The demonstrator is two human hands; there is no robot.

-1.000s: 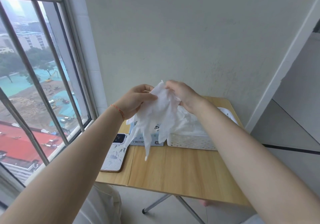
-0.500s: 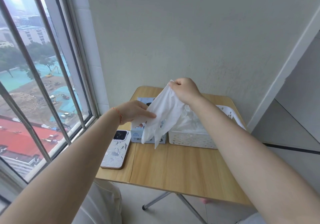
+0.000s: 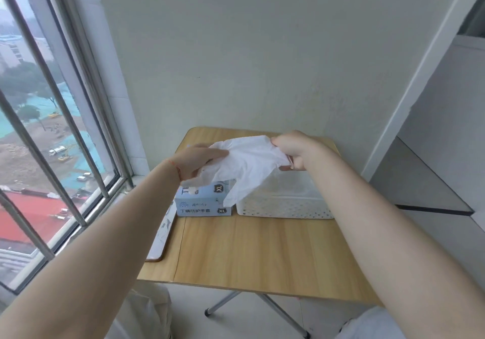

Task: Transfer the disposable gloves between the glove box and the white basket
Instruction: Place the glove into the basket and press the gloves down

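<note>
Gloves are the business here: one white disposable glove (image 3: 249,165) hangs stretched between both hands above the far part of the table (image 3: 262,249), over the gap where the blue glove box (image 3: 203,203) sits touching the white basket (image 3: 284,207). Its fingers dangle down across the seam between the two, tips in front of the box's right edge.

Which way the glove is travelling cannot be told from this alone. To do the step well, I would judge it best to keep the glove spread and slack, lower it squarely over the chosen container, and let the loose fingers settle inside the rim instead of draping over it.

The right hand (image 3: 294,152) is clamped on the cuff end, fingers curled tightly around bunched material, above the basket's far left corner. The left hand (image 3: 195,161) touches the other end above the box; its fingers look fairly straight, but whether the thumb pinches the glove underneath is hidden. A phone (image 3: 164,233) lies at the table's left edge.
</note>
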